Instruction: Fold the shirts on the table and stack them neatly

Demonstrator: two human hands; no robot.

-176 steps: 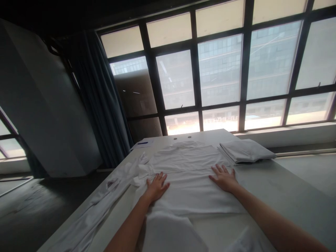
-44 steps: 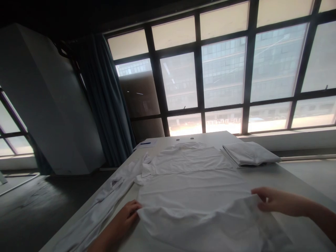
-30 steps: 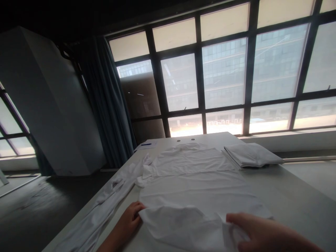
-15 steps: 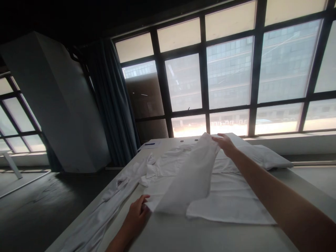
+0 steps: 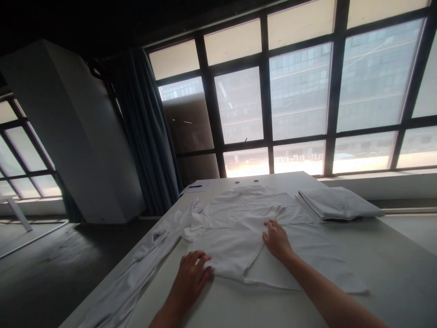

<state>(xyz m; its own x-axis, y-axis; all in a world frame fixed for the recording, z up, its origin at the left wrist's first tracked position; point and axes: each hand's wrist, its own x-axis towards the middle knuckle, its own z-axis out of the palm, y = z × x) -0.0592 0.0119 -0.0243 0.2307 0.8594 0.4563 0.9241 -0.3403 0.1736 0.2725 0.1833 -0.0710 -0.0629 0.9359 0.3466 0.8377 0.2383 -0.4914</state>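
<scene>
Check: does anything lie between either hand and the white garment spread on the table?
Nothing visible does. The left hand rests on the near left edge of the white garment, and the right hand lies flat on its middle. The folded stack sits apart, at the far right.

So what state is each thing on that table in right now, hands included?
white garment: spread on the table, one side folded over its middle.
left hand: fingers curled at the garment's near corner; grip unclear.
right hand: open, flat on the garment.
folded stack: neatly folded, lying apart at the right.
long white cloth: rumpled, trailing off the table's left edge.
curtain: drawn aside.
</scene>
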